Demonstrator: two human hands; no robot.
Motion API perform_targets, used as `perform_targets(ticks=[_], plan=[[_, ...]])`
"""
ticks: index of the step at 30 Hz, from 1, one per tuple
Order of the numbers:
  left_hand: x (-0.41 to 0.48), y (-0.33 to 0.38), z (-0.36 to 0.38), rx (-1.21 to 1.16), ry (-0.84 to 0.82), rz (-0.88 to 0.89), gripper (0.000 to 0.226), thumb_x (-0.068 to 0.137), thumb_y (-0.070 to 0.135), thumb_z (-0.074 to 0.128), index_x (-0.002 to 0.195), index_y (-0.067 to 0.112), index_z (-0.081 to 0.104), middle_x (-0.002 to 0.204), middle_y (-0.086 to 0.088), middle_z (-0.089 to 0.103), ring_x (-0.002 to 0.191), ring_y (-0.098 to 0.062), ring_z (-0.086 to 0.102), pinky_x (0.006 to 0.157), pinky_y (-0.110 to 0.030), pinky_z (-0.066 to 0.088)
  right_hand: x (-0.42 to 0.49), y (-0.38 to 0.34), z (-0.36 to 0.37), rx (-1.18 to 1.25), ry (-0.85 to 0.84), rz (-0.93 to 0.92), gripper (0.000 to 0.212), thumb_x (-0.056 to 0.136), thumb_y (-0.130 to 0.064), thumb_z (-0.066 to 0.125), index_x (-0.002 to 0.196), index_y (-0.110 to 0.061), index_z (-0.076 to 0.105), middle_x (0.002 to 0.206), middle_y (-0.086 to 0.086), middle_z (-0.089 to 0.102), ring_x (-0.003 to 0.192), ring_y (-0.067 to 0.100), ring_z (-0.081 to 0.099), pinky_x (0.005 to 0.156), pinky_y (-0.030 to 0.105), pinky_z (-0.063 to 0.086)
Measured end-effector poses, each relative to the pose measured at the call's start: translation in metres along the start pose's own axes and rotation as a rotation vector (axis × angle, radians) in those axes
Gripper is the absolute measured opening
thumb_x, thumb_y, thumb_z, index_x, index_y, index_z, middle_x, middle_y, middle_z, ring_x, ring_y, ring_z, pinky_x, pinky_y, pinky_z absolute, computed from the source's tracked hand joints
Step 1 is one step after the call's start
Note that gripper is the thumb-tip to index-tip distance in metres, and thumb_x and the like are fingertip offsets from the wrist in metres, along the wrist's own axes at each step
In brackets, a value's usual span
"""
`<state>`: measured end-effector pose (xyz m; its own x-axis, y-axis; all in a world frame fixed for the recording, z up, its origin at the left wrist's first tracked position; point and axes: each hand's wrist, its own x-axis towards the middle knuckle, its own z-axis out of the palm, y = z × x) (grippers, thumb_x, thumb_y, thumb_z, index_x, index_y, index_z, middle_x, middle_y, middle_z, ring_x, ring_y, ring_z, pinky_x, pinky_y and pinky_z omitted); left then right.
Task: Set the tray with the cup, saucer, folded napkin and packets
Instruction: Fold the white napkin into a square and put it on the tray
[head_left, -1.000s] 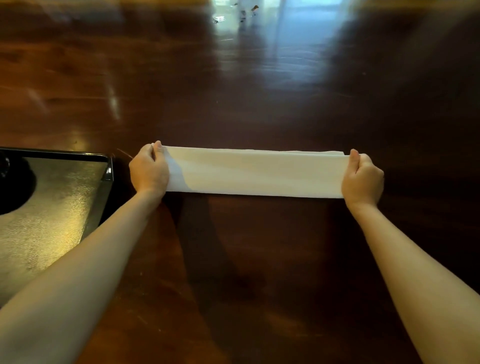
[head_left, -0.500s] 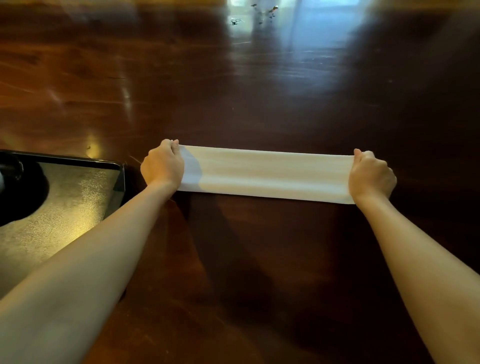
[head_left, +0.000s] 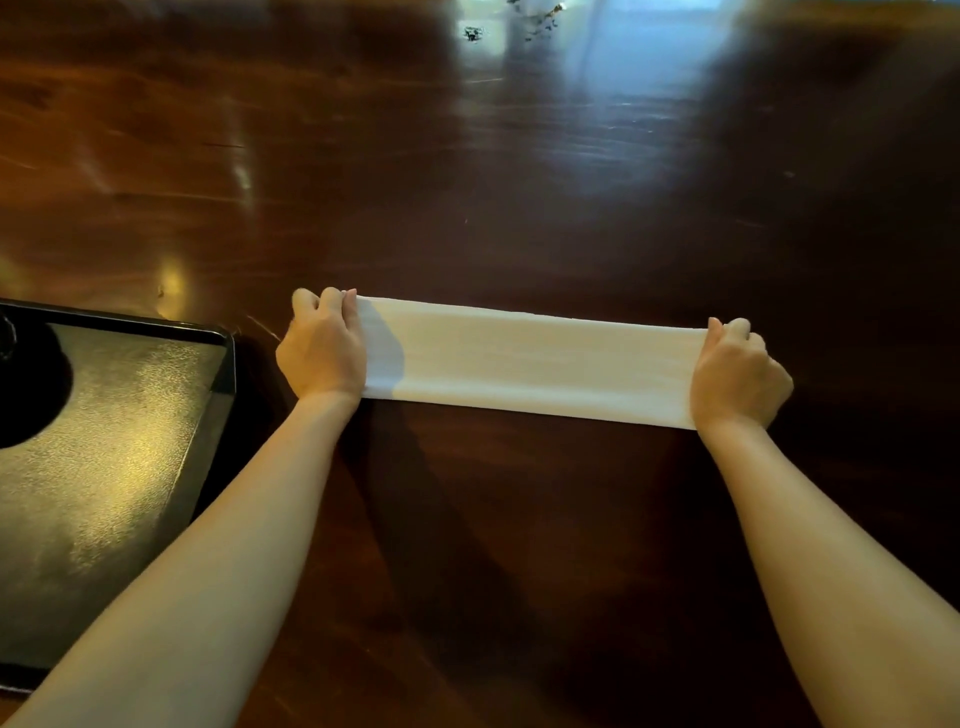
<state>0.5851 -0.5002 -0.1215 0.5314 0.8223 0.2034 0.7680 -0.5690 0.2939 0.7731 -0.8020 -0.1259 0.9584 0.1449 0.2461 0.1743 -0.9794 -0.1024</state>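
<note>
– Now, how is the napkin (head_left: 535, 361) held?
– It is gripped at both short ends. The left hand (head_left: 322, 348) is curled round one end and the right hand (head_left: 737, 379) round the other, so the white strip is stretched taut over the table (head_left: 519, 182), just right of the tray (head_left: 223, 374). Whether it rests on the wood or is held just clear cannot be told.
– How might the fold be made well?
– Probably the ends should be brought together with the edges matched and the tension eased evenly, so that no slack bunches in the middle. The crease would then be pressed flat before the napkin is carried to the tray.
– What is on the tray?
– Only a dark round shape (head_left: 26, 389) is seen at its left edge, and it cannot be identified.
</note>
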Motion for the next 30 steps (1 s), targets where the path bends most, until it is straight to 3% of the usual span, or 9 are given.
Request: perform_targets(ticks=[4, 8, 10, 12, 14, 16, 21, 26, 30], plan=[[0.002, 0.0, 0.001, -0.024, 0.003, -0.012, 0.038, 0.1, 0.033, 0.035, 0.1, 0.004, 0.059, 0.107, -0.016, 0.051, 0.075, -0.034, 0.054, 0.057, -0.036, 0.035, 0.0, -0.003, 0.0, -0.026, 0.027, 0.036, 0.039, 0.101, -0.026, 0.031, 0.097, 0.005, 0.054, 0.098, 0.025, 0.056, 0.091, 0.041, 0.053, 0.07, 0.047, 0.044], [0.006, 0.001, 0.0, -0.004, -0.039, -0.003, 0.034, 0.101, 0.032, 0.034, 0.1, 0.006, 0.055, 0.106, -0.016, 0.049, 0.063, -0.027, 0.045, 0.057, -0.035, 0.034, 0.001, -0.003, 0.002, -0.04, 0.007, 0.053, 0.036, 0.1, -0.025, 0.033, 0.1, 0.005, 0.054, 0.105, 0.026, 0.053, 0.097, 0.041, 0.049, 0.082, 0.048, 0.042], [0.01, 0.004, -0.002, 0.032, -0.065, 0.019, 0.031, 0.101, 0.031, 0.034, 0.103, 0.006, 0.053, 0.105, -0.017, 0.048, 0.065, -0.027, 0.046, 0.056, -0.035, 0.034, 0.002, -0.003, 0.003, -0.011, -0.005, 0.049, 0.035, 0.1, -0.024, 0.034, 0.102, 0.005, 0.053, 0.105, 0.026, 0.052, 0.096, 0.04, 0.05, 0.081, 0.048, 0.043], [0.014, 0.006, -0.002, 0.093, -0.087, 0.062, 0.027, 0.1, 0.028, 0.035, 0.107, 0.005, 0.049, 0.108, -0.018, 0.047, 0.081, -0.031, 0.05, 0.058, -0.038, 0.037, 0.002, -0.003, 0.004, 0.03, -0.012, 0.043, 0.034, 0.1, -0.024, 0.034, 0.102, 0.005, 0.052, 0.104, 0.025, 0.052, 0.093, 0.039, 0.052, 0.08, 0.047, 0.043], [0.019, 0.007, 0.0, 0.138, -0.1, 0.133, 0.026, 0.099, 0.025, 0.038, 0.109, 0.003, 0.049, 0.112, -0.019, 0.047, 0.098, -0.035, 0.047, 0.067, -0.04, 0.041, 0.003, -0.002, 0.004, 0.048, -0.013, 0.039, 0.033, 0.1, -0.024, 0.035, 0.103, 0.005, 0.051, 0.104, 0.026, 0.052, 0.091, 0.04, 0.053, 0.08, 0.048, 0.043], [0.025, 0.007, 0.003, 0.149, -0.119, 0.181, 0.026, 0.098, 0.023, 0.04, 0.108, 0.002, 0.05, 0.115, -0.019, 0.047, 0.104, -0.036, 0.044, 0.074, -0.043, 0.043, 0.003, -0.002, 0.004, 0.052, -0.007, 0.036, 0.032, 0.1, -0.024, 0.034, 0.103, 0.004, 0.05, 0.104, 0.026, 0.052, 0.089, 0.04, 0.053, 0.08, 0.048, 0.044], [0.032, 0.011, 0.01, 0.136, -0.148, 0.136, 0.027, 0.099, 0.023, 0.039, 0.111, 0.0, 0.047, 0.119, -0.02, 0.045, 0.101, -0.037, 0.048, 0.072, -0.043, 0.043, 0.002, -0.005, 0.003, 0.051, -0.005, 0.054, 0.031, 0.101, -0.025, 0.031, 0.104, 0.001, 0.048, 0.105, 0.024, 0.051, 0.083, 0.039, 0.056, 0.073, 0.048, 0.045], [0.036, 0.009, 0.006, 0.022, -0.152, 0.089, 0.025, 0.098, 0.026, 0.041, 0.109, 0.003, 0.045, 0.109, -0.02, 0.052, 0.093, -0.036, 0.052, 0.069, -0.041, 0.04, 0.007, -0.004, 0.004, 0.061, -0.036, 0.104, 0.033, 0.101, -0.029, 0.031, 0.108, 0.0, 0.045, 0.105, 0.022, 0.053, 0.08, 0.04, 0.059, 0.065, 0.043, 0.042], [0.049, 0.002, 0.0, -0.03, -0.288, 0.084, 0.029, 0.096, 0.035, 0.044, 0.108, 0.009, 0.049, 0.109, -0.014, 0.056, 0.095, -0.03, 0.054, 0.069, -0.038, 0.039, 0.01, -0.007, 0.006, 0.064, -0.064, 0.184, 0.037, 0.1, -0.03, 0.034, 0.115, 0.002, 0.044, 0.108, 0.025, 0.057, 0.09, 0.044, 0.06, 0.072, 0.047, 0.046]])
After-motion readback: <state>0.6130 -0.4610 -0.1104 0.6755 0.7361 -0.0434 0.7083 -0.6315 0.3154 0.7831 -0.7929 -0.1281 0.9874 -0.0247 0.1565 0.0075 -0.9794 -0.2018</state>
